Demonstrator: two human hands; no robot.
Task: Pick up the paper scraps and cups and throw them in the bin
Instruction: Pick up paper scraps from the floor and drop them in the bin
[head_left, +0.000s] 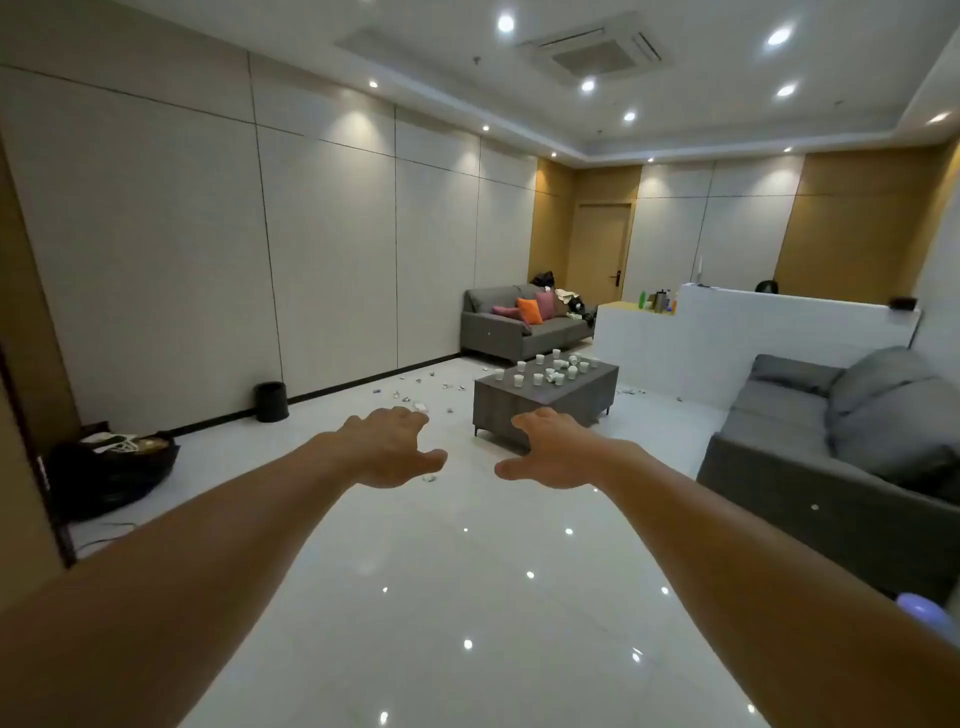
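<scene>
Opening step, by the look of it: approach, with nothing yet collected. Held the left hand and the right hand out ahead, palms down, fingers spread and loosely bent, gripping nothing. Faced the table beyond the right hand and out of reach, with many small white cups on its top, most upright, a few perhaps tipped. Found paper scraps strewn on the floor beyond the left hand, plus one small scrap peeping out beneath that hand's thumb. Located the bin, black and open-topped, by the wall far to the left of the left hand, well apart from both table and scraps. Noted a black bag nearer on the same side, and a grey sofa to the right of the right hand.

Next move, as judged: walk forward to within reach of scraps or cups, stoop, close the fingers round several light pieces at once, then carry them left to the bin. Called for a gentle grip only, given thin cups likely to crush or scatter under a hard grab.
</scene>
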